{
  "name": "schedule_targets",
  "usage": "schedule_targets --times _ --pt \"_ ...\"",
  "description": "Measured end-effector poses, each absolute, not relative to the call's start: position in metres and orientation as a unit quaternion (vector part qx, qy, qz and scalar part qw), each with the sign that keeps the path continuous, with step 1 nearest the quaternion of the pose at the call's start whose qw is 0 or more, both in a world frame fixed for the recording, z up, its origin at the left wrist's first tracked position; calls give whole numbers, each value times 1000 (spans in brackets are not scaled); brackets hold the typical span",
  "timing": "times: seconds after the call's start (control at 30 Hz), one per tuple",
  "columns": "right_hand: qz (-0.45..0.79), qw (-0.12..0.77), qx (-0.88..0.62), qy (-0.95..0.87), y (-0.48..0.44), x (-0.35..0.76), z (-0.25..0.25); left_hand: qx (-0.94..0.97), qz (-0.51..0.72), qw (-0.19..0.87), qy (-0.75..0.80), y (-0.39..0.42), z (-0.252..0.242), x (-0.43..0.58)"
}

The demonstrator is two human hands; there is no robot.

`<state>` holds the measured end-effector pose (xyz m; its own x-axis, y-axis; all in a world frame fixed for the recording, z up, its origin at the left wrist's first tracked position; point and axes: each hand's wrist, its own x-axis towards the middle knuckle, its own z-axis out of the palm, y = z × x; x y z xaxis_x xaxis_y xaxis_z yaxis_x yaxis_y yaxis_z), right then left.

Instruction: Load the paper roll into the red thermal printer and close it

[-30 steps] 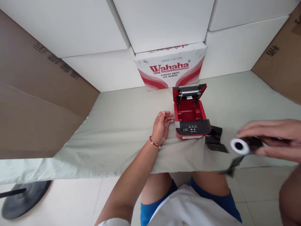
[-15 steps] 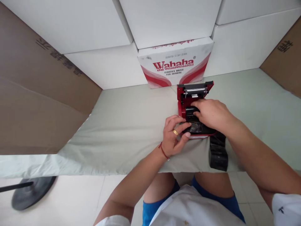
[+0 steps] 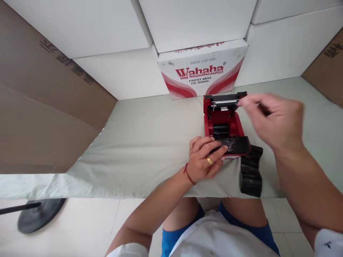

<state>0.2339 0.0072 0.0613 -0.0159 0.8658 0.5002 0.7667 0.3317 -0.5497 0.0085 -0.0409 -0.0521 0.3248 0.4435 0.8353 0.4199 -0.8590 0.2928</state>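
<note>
A small red printer (image 3: 207, 123) stands with its lid (image 3: 225, 98) open on the pale green table cover (image 3: 150, 142). A black roll (image 3: 221, 129) lies in its compartment. From it a black strip (image 3: 250, 175) runs over the printer's front and hangs at the table edge. My left hand (image 3: 203, 160) is closed on the strip at the printer's front left, thumb and fingers pressing it. My right hand (image 3: 273, 117) is raised beside the lid's right end, blurred by motion, with its fingertips close to the lid.
A white and red Wahaha box (image 3: 200, 69) stands right behind the printer among stacked white boxes (image 3: 112, 32). Brown cardboard sheets (image 3: 40, 107) wall in both sides. A round black stand base (image 3: 40, 214) lies on the floor at the left.
My right hand brought the roll from the right into the printer, then lifted away toward the lid. My left hand left the table beside the printer and closed on the strip.
</note>
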Motion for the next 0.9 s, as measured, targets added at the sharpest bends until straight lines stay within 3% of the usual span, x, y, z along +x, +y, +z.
schedule_targets --times 0.1,0.33,0.5,0.6,0.9 --pt "3 493 -572 -656 22 248 51 823 498 34 271 -42 -56 9" --pt "124 500 -501 -696 18 252 21 827 482 94 273 -42 -60 7" --pt "95 507 -366 -774 -19 263 -3 823 493 -16 282 -45 -57 9" --pt "73 503 -349 -787 -26 264 -21 814 499 -27 297 -46 -59 9" --pt "79 539 -358 -758 -26 253 -22 735 549 191 348 -35 -62 -5"
